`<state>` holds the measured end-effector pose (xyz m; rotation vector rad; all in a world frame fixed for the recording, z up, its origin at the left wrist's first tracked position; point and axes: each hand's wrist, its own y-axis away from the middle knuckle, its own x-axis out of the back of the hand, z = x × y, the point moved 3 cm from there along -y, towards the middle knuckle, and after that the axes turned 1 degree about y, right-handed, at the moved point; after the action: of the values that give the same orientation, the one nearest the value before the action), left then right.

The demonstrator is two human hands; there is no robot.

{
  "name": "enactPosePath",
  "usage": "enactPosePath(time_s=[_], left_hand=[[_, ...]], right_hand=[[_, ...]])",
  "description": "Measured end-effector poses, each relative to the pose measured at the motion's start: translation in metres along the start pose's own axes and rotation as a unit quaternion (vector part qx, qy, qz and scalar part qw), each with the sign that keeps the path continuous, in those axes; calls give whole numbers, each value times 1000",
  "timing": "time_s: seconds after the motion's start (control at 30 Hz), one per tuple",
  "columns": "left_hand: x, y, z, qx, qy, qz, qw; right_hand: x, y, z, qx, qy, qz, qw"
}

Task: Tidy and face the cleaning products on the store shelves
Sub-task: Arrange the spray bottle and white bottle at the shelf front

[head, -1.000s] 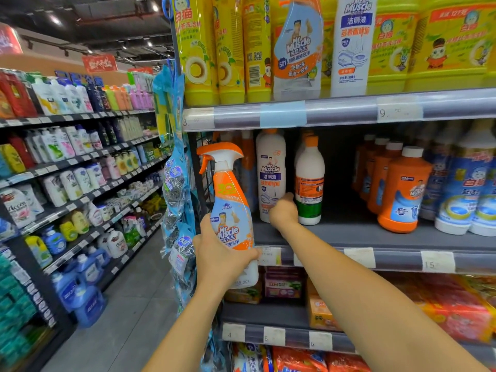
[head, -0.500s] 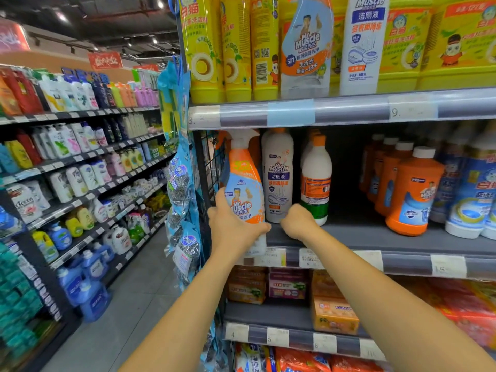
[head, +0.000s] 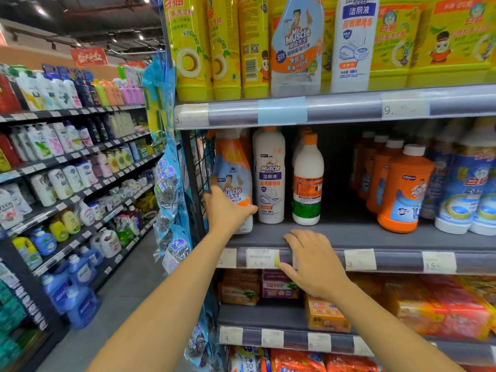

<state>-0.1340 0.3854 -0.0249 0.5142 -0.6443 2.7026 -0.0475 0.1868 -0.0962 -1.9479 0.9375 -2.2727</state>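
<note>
Left hand (head: pixel 228 213) clamped on orange-and-white plastic spray bottle (head: pixel 236 181), seemingly seated on grey shelf (head: pixel 375 237); right hand (head: pixel 314 264), fingers apart, empty. Could topple neighbouring white bottle (head: pixel 269 175) if shoved.

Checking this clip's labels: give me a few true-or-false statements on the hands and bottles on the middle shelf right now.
1. The left hand grips the orange-and-white Mr Muscle spray bottle. True.
2. That spray bottle lies flat on the grey middle shelf. False: it stands upright at the shelf's left end.
3. The right hand holds the white bottle with the orange cap. False: it rests empty on the shelf's front edge.
4. The tall white Mr Muscle toilet cleaner bottle stands between those two bottles. True.
</note>
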Motion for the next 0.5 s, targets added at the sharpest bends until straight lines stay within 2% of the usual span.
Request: enactPosePath(time_s=[0.23, 0.5], left_hand=[[-11, -2, -14, -15, 21, 41, 999], [-13, -14, -14, -37, -33, 16, 999]], right_hand=[[-4, 0, 1, -4, 5, 17, 1000], [-7, 2, -1, -17, 12, 16, 1000]])
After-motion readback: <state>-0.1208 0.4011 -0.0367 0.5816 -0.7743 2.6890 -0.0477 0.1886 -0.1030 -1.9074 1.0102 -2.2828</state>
